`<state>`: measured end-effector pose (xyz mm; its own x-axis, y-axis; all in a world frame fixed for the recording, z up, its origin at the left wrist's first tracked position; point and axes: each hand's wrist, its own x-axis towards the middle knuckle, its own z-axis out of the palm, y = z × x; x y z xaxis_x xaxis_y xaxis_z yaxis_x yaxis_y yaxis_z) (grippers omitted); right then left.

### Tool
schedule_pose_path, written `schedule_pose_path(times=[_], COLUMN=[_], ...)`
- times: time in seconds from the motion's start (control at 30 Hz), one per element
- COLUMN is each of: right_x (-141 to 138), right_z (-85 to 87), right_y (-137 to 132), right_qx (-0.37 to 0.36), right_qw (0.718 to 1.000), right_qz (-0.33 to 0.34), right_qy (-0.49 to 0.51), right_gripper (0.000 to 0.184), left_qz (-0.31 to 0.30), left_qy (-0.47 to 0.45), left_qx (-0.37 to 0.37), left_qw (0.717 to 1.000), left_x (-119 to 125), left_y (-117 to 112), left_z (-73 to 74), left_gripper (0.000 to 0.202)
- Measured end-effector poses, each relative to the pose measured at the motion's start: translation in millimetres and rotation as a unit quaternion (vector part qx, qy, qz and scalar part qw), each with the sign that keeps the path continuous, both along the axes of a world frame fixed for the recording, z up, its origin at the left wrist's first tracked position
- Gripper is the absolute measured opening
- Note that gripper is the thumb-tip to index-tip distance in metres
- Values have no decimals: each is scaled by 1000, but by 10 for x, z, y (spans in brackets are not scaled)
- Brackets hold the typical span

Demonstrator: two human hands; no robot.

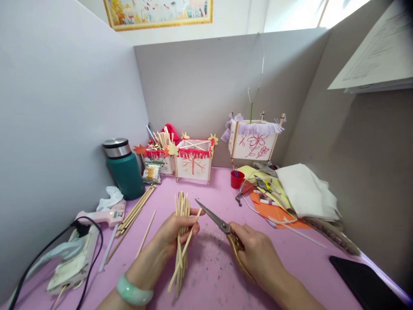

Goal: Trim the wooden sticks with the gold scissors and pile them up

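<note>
A bundle of thin wooden sticks point(181, 249) is gripped in my left hand point(174, 230), which wears a pale green bangle at the wrist. One stick leans out of the bundle to the right, its upper end near the blades. My right hand point(258, 252) is closed round the handles of a pair of scissors point(222, 226). Their blades look together and point up and left, beside the fingertips of my left hand. A single loose stick point(146, 234) lies on the pink tabletop point(213, 280) left of the bundle.
Left stand a teal bottle point(124, 172), a pink glue gun point(112, 215), a power strip point(75, 262) and thicker sticks point(137, 209). Decorated paper lanterns point(193, 165) stand at the back. Right are a red cup point(237, 179), white paper point(306, 191) and a black phone-like slab point(364, 280).
</note>
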<state>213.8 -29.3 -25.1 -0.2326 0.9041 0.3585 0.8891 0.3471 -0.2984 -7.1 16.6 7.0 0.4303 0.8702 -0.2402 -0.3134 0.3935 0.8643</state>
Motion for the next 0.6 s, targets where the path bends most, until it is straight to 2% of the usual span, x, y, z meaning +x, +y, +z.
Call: schedule_pose_path(times=[0.2, 0.37, 0.6], right_x=[27, 47, 11], right_z=[-12, -17, 7], right_y=[47, 52, 15], right_qx=[8, -2, 20], right_qw=[999, 1000, 999], right_qz=[-7, 6, -19], right_qy=[45, 23, -34], right_gripper=[29, 38, 45], left_qz=[27, 35, 46], left_qy=[-6, 3, 48], left_qx=[1, 37, 49], left_qw=[1000, 999, 997], left_x=[16, 7, 19], left_y=[-21, 10, 14], left_z=[8, -61, -129], left_gripper=[36, 28, 19])
